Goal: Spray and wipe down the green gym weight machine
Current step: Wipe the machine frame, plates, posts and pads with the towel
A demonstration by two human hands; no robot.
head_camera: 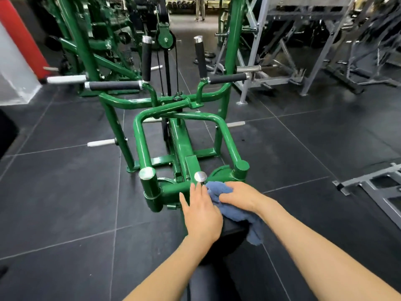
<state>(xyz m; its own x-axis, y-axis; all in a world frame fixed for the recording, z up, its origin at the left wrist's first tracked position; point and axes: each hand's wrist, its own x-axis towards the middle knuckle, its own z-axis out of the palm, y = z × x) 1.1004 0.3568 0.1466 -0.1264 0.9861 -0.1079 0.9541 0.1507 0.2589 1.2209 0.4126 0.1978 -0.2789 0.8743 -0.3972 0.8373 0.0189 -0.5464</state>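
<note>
Two hands are working at the near end of the green weight machine point(173, 146), which stands on the dark floor tiles point(65, 203) in the middle of the view, so the wiping step seems to be in progress. No spray bottle is visible, and no wet film can be seen on the paint, so it cannot be told whether the spraying is done. By judgement, most of the machine is still left: the frame on the left, the black foam handles point(115, 85) higher up and the long middle beam are far from the cloth.

Going from left to right, the left hand point(200, 211) lies flat with its fingers straight and a little spread, its fingertips touching the green crossbar just below a round silver cap point(200, 176). It holds nothing. Just beside it, the right hand point(236, 195) has its fingers curled over a blue cloth point(238, 213) and presses it on the machine near the black seat pad point(230, 233). One end of the cloth hangs down past this pad.
</note>
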